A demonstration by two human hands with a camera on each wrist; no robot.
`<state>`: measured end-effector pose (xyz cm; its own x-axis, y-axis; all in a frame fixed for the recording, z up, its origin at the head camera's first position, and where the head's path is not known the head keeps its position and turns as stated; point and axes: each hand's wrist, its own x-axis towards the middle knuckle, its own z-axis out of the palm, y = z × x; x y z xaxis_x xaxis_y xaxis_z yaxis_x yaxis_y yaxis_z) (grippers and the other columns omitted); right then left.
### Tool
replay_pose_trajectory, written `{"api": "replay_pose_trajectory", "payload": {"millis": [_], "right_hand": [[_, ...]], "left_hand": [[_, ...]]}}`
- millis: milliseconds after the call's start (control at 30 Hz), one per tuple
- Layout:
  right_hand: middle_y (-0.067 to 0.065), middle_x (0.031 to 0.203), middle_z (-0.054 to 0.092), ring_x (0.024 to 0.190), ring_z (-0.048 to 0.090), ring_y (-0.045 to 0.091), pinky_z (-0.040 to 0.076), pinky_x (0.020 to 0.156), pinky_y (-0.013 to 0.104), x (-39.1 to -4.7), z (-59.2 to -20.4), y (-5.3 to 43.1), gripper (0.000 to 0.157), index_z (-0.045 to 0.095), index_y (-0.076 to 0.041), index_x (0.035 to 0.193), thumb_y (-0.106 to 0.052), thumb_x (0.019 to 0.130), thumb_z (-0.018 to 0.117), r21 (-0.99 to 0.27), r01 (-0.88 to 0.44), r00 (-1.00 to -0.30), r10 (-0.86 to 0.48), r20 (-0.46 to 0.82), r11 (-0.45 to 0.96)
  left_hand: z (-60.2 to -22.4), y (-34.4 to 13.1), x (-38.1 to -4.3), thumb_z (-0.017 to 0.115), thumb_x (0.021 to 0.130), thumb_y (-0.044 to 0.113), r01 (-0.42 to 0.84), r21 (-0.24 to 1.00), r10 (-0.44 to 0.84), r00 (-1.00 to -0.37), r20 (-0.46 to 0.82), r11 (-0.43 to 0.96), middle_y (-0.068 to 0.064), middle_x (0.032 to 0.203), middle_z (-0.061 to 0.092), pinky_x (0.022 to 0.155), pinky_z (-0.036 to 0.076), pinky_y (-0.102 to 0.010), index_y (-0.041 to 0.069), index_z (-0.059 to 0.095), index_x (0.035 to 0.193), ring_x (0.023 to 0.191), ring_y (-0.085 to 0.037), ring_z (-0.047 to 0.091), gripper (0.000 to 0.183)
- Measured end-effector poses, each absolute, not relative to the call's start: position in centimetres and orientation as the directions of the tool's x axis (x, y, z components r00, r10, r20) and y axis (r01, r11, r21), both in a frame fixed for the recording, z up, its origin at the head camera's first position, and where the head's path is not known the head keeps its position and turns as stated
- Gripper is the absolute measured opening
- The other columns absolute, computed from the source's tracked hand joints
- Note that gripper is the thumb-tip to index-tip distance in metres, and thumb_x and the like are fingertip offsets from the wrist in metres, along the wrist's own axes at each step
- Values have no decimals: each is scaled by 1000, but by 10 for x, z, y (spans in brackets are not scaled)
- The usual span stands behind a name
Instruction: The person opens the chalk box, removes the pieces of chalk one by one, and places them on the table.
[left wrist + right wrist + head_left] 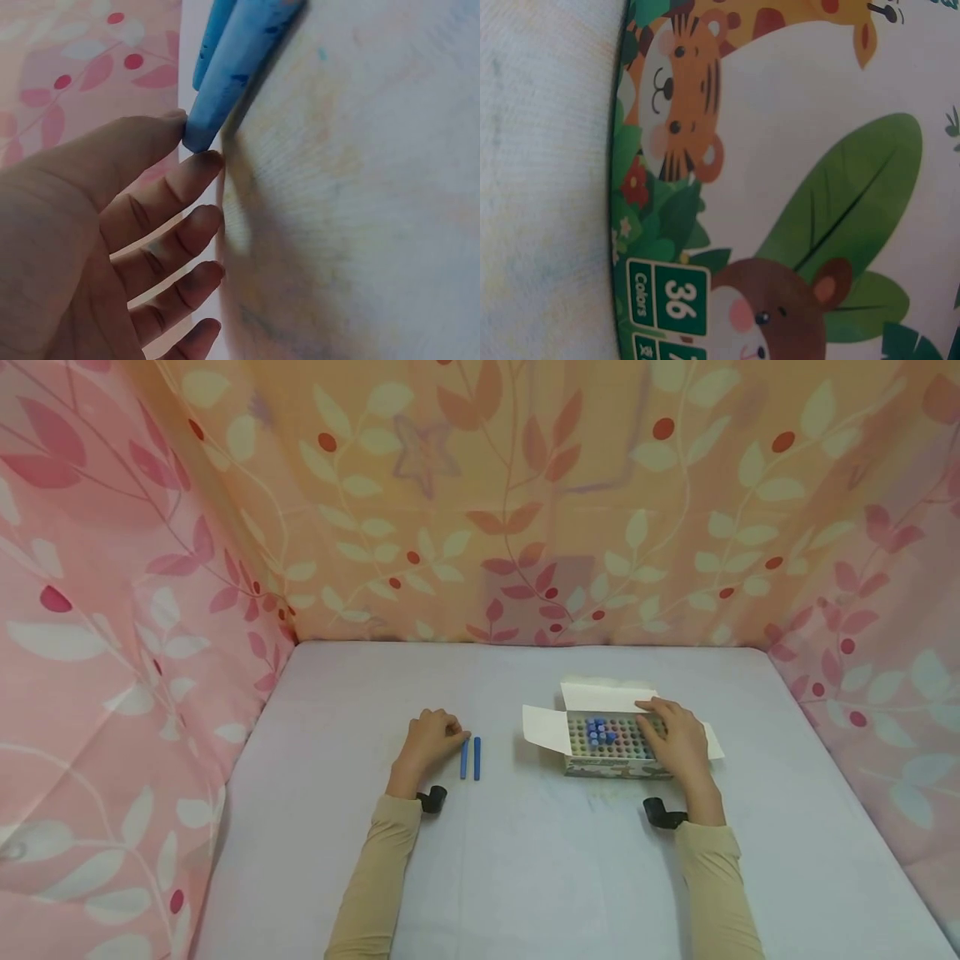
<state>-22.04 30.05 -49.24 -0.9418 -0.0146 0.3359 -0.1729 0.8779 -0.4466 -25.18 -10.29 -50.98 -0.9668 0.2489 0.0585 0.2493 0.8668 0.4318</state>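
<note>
Two blue crayon-like sticks lie side by side on the table. My left hand pinches the far end of the left stick between thumb and index fingertip; the other fingers are spread. The right-hand stick lies just beside it. In the left wrist view the pinched stick has dark blue smudges. My right hand rests over the right end of an open box, thumb above its rows and fingertips at the back flap. Several blue sticks stand up from the rows.
The box's white flaps are folded outward. Its printed front, with animals and "36 Colors", fills much of the right wrist view. Faint colour smudges mark the white tabletop. Patterned curtains enclose the back and sides.
</note>
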Motion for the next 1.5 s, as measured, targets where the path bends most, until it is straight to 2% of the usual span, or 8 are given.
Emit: {"api": "replay_pose_trajectory", "payload": {"millis": [233, 567, 967, 1367, 1500], "right_hand": [[23, 128, 50, 115, 44, 45, 28, 92, 62, -218, -487, 301, 33, 60, -11, 120, -29, 92, 56, -450, -162, -940, 1, 340, 878], [23, 129, 50, 116, 43, 46, 28, 93, 63, -218, -486, 299, 33, 60, -11, 121, -29, 93, 55, -451, -156, -944, 1, 330, 879], [23, 128, 50, 115, 43, 46, 28, 92, 63, -219, -492, 298, 32, 60, -11, 120, -26, 92, 57, -442, -164, -939, -2, 344, 882], [23, 128, 50, 115, 43, 46, 28, 92, 62, -221, -492, 299, 32, 60, -12, 120, -28, 92, 57, -449, -169, -939, -4, 345, 877], [23, 129, 50, 115, 43, 46, 28, 92, 62, -220, -493, 299, 32, 60, -11, 120, -28, 93, 56, -448, -164, -941, -4, 338, 879]], "left_hand": [[-508, -99, -255, 65, 85, 38, 259, 439, 258, -964, 63, 861, 1, 72, 52, 70, 36, -39, 16, 62, 71, 77, -21, 46, 26], [-508, -102, -254, 67, 84, 37, 241, 468, 233, -970, 76, 850, 1, 75, 54, 73, 38, -41, 16, 64, 74, 78, -21, 47, 23], [-501, -97, -253, 66, 85, 35, 278, 444, 264, -960, 94, 852, 2, 71, 52, 69, 38, -40, 17, 62, 72, 74, -19, 48, 22], [-482, -78, -254, 64, 86, 38, 311, 416, 304, -949, 86, 855, 5, 78, 56, 71, 38, -36, 18, 66, 82, 77, -16, 47, 21], [-477, -68, -254, 64, 86, 37, 352, 397, 328, -936, 130, 848, 3, 80, 58, 71, 39, -35, 18, 66, 89, 78, -16, 48, 20]]}}
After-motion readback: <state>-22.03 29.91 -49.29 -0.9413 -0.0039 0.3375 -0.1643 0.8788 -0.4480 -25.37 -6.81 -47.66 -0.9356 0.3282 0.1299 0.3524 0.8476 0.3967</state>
